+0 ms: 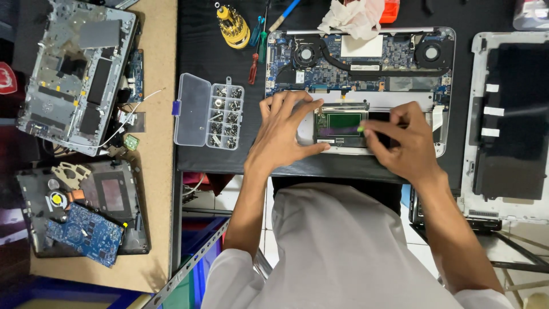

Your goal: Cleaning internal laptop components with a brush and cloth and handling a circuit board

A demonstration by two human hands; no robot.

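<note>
**Both hands working at the trackpad board of the opened laptop**

I am looking down on an opened laptop (366, 63) lying on the black bench (200, 51), its base cover off. My left hand (283, 134) is resting spread wide, fingertips pressing on the left edge of the green trackpad board (341, 122) in the near part of the chassis. My right hand (403, 143) is sitting just right of that board, fingers narrowed in a pinch on a small green-tipped tool (361, 129) touching the board's right edge.

The board is lying between both hands, close to the bench's near edge. To the left, a clear screw box (209, 111) is standing near my left hand; to the right, a white laptop cover (509, 120) is crowding in.

The board is showing dark green in a silver frame, with two fans and a blue mainboard beyond it.
</note>
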